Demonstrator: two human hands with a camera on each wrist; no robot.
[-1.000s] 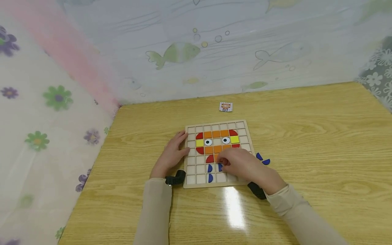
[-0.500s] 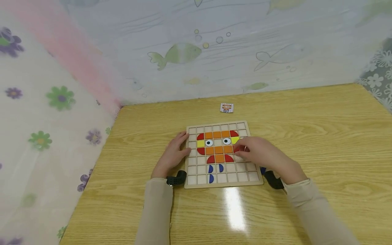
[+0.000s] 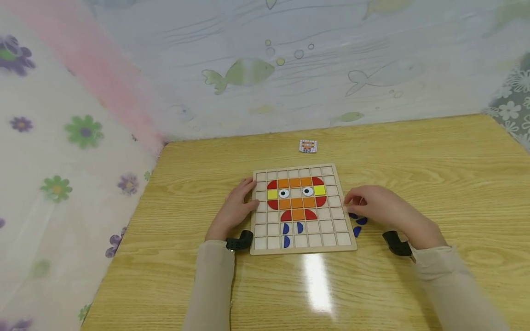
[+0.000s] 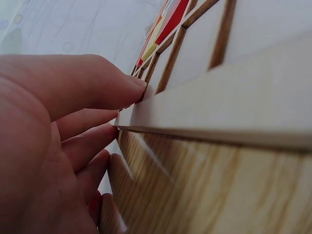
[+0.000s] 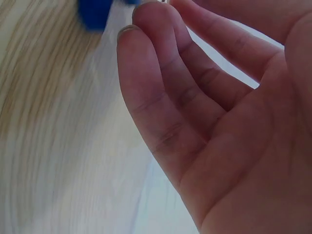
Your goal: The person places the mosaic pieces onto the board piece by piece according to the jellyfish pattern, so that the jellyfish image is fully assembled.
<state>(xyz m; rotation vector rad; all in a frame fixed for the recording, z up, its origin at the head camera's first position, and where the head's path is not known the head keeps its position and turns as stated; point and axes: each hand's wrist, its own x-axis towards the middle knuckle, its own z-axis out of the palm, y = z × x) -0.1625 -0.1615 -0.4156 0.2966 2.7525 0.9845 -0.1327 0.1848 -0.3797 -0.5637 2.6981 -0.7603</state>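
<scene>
My left hand (image 3: 236, 204) rests at the left edge of a square wooden grid board (image 3: 304, 251), its thumb on the frame and its fingers along the side. In the grid, orange squares (image 3: 297, 202), red quarter-round tiles (image 3: 286, 215), yellow squares (image 3: 319, 190) and two eye tiles (image 3: 283, 193) form a face-like pattern. Below it lie three blue half-round tiles (image 3: 285, 228). Just right of the board, my right hand (image 3: 378, 209) hovers with bent fingers over several loose blue tiles (image 3: 361, 221). The right wrist view shows nothing in its palm; a blurred blue tile (image 5: 95, 12) lies beyond the fingertips.
A small printed pattern card (image 3: 308, 146) lies behind the board on the wood-grain table (image 3: 198, 174). A wall with painted fish (image 3: 248, 72) closes off the back, and a flowered wall (image 3: 55, 188) the left side. Each wrist wears a black camera (image 3: 397, 243).
My right hand has moved right, from over the board's lower middle to the loose blue tiles beside it, uncovering the tiles it hid. The left hand stays at the board's edge.
</scene>
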